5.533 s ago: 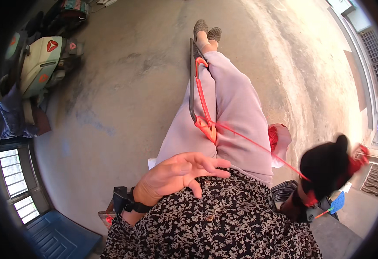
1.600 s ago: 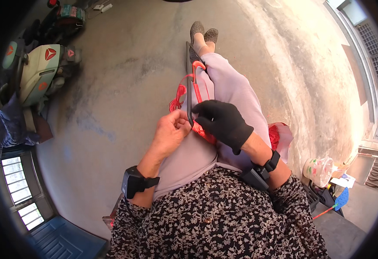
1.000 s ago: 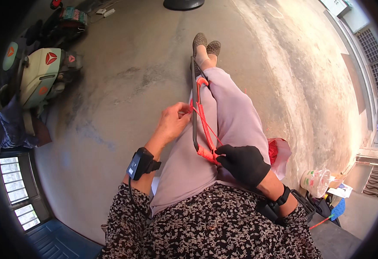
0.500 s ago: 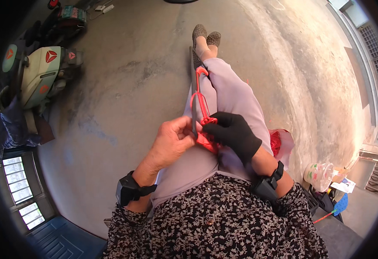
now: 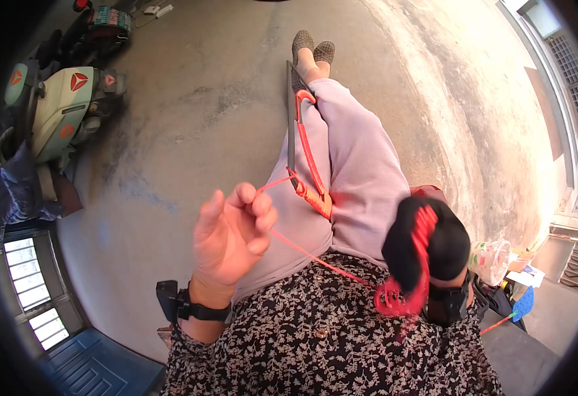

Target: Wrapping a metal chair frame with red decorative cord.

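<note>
Grey, stained concrete floor [image 5: 170, 112] fills most of the head view, and a black rim cuts off the scooter [image 5: 64, 112] at the left edge. Along the seated person's pale trousers [image 5: 368, 158] lies a dark metal frame [image 5: 290, 125], its near end wrapped in red; its far end is hard to make out beside the shoes [image 5: 303, 41]. From this frame a red cord [image 5: 322, 262] passes around the fingers of the bare left hand [image 5: 231, 234], loosely curled with the thumb apart, and on to a red bundle [image 5: 424, 234] against the black-gloved right hand [image 5: 443, 247]. That hand is blurred, so I cannot tell how its fingers close. Behind it, a clear plastic tub [image 5: 490, 261] is partly hidden. Red three-part emblems mark the scooter; marks on the tub and the white paper [image 5: 530, 276] are too small to read.
</note>
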Tool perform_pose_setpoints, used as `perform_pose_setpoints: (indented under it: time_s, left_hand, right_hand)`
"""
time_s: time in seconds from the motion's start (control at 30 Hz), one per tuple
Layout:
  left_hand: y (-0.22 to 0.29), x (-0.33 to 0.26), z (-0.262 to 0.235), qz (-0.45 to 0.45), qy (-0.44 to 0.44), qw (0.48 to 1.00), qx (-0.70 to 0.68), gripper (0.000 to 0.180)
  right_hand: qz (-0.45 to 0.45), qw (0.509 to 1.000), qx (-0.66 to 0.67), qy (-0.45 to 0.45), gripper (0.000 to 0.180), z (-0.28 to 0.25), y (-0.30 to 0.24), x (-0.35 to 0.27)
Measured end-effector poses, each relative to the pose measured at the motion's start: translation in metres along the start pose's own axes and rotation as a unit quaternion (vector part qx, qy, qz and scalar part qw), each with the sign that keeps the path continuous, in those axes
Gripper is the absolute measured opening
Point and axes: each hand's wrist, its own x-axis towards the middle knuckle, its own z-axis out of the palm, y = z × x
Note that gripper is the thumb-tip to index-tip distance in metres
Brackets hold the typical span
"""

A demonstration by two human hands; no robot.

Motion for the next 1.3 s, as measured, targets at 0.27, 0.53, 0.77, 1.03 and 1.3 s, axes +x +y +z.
perform_pose_setpoints:
  time_s: [0.27,0.53,0.77,1.03,1.3]
  left_hand:
    - [-0.013,-0.056,-0.01,-0.058,0.284,0.881,0.374,0.028]
    - [0.0,-0.076,-0.011,-0.161,0.204,0.798,0.544,0.014]
    - [-0.001,-0.005,0.005,0.14,0.283,0.706,0.633,0.023]
    - [-0.026,0.015,-0.015,0.145,0.326,0.755,0.549,0.023]
    - [-0.041,0.014,-0.027,0.164,0.35,0.721,0.576,0.017]
  right_hand:
    - [-0.045,0.771,-0.62,0.137,0.035,-0.019,0.081,0.062]
    - [0.0,0.669,-0.737,0.097,0.027,-0.008,0.096,0.074]
    - [-0.025,0.665,-0.745,0.042,0.022,-0.012,0.1,0.082]
    - [0.004,0.668,-0.744,0.016,0.011,-0.01,0.099,0.088]
    - [-0.033,0.684,-0.729,-0.001,0.01,-0.017,0.107,0.092]
